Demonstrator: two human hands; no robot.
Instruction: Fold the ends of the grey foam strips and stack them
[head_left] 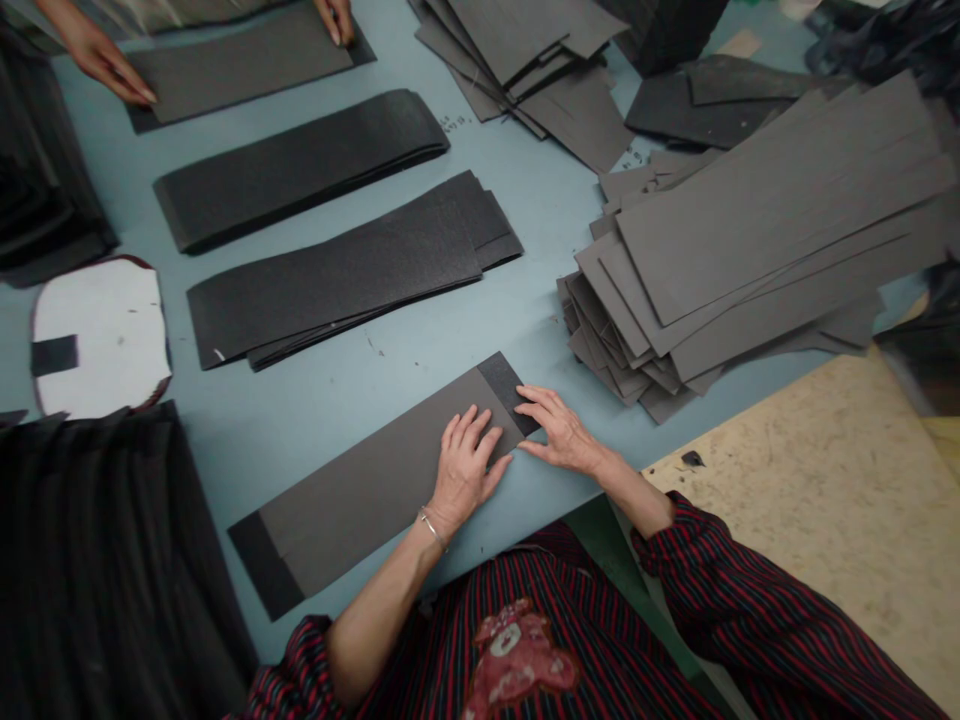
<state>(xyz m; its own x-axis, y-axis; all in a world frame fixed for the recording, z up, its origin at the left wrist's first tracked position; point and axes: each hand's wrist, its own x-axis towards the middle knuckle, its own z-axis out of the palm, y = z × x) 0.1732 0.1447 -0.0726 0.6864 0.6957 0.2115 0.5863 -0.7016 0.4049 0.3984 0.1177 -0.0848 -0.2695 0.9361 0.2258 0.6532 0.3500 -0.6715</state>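
Observation:
In front of me a grey rectangular sheet (360, 485) lies on a longer black strip (271, 580), whose dark ends show past both short edges of the grey sheet. My left hand (465, 470) rests flat on the grey sheet near its right end, fingers spread. At the right end of the strip is my right hand (559, 430), fingers apart, with its fingertips on the black end and the thumb by the near corner. Neither hand grips anything.
Stacked black strips (337, 270) lie beyond, with another black stack (300, 165) behind. A pile of grey sheets (750, 250) is at the right, another grey pile (525, 60) at the back. A co-worker's hands (112, 65) touch a similar sheet. Black pieces (97, 560) fill the left.

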